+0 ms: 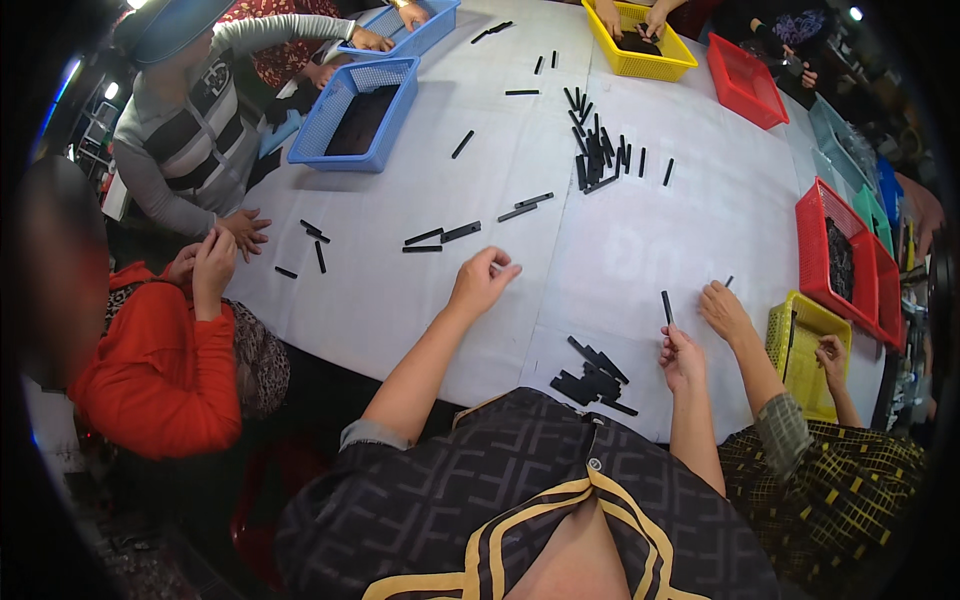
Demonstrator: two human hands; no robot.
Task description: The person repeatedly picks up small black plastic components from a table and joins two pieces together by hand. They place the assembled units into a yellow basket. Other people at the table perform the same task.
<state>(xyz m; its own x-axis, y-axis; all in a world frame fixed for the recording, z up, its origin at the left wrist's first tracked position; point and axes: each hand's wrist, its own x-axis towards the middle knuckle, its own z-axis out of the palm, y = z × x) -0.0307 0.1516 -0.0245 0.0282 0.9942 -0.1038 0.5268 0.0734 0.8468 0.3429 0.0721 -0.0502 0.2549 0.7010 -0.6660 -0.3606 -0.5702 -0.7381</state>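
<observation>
My left hand (482, 284) hovers over the white table with its fingers curled in; I cannot make out anything between them. Just beyond it lie a few flat black strips, the nearest a wider black strip (461, 232) with small holes. Near the table's front edge, my right hand (683, 360) pinches a slim black strip (667, 307) by its lower end, the strip pointing up and away. To the left of that hand, close to my body, is a loose heap of black strips (592, 378).
A neighbour's hand (726, 312) works right beside mine, near a yellow basket (840, 322). More black strips (597, 150) lie scattered farther off. Blue (378, 160), yellow (640, 68) and red (745, 85) baskets stand around the table. A person in red (165, 360) sits at left.
</observation>
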